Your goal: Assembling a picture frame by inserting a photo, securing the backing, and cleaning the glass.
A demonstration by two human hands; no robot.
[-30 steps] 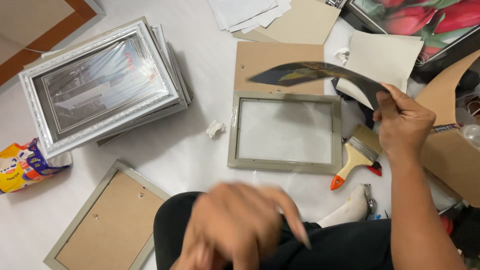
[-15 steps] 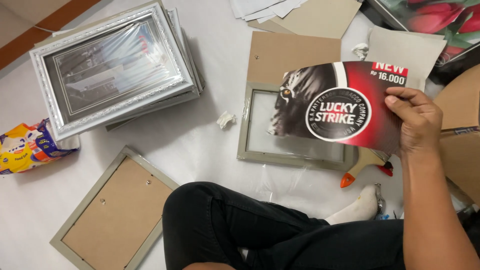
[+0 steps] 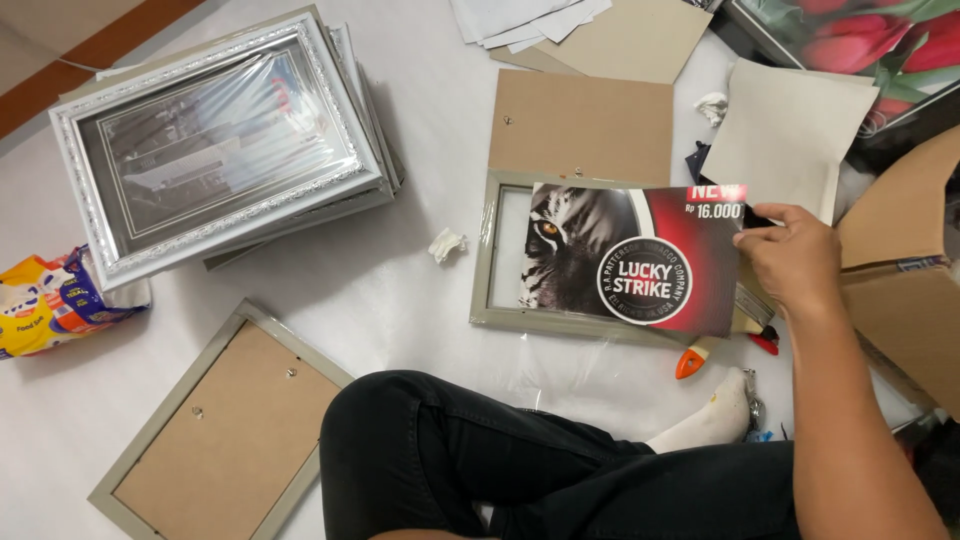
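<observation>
Head view, person seated on white floor [image 3: 400, 290], legs in black trousers [image 3: 520, 470], white sock [image 3: 705, 420] at lower right.
Largest: stack of silver ornate picture frames [image 3: 215, 150], plastic-wrapped, upper left. Grey-green frame [image 3: 215, 425] lies face down at lower left, brown backing w/ clips up. Cardboard box [image 3: 900, 290] at right edge; framed red-flower picture [image 3: 850, 50] top right.
Centre: empty grey-green frame [image 3: 490, 260] flat on floor, its brown backing board [image 3: 585, 125] touching the top edge. Glossy print [image 3: 630, 255] w/ tiger face on black and red rests over the frame's right part, overhanging its right side.
Right hand [image 3: 790, 260] pinches the print's right edge, thumb on top. Left hand not in view.
Smaller: grey card sheet [image 3: 795, 140] beyond the hand; colourful snack bag [image 3: 45, 305] far left; orange-handled tool [image 3: 705, 355] just below the print, partly hidden; crumpled paper bit [image 3: 447, 243] left of the frame.
</observation>
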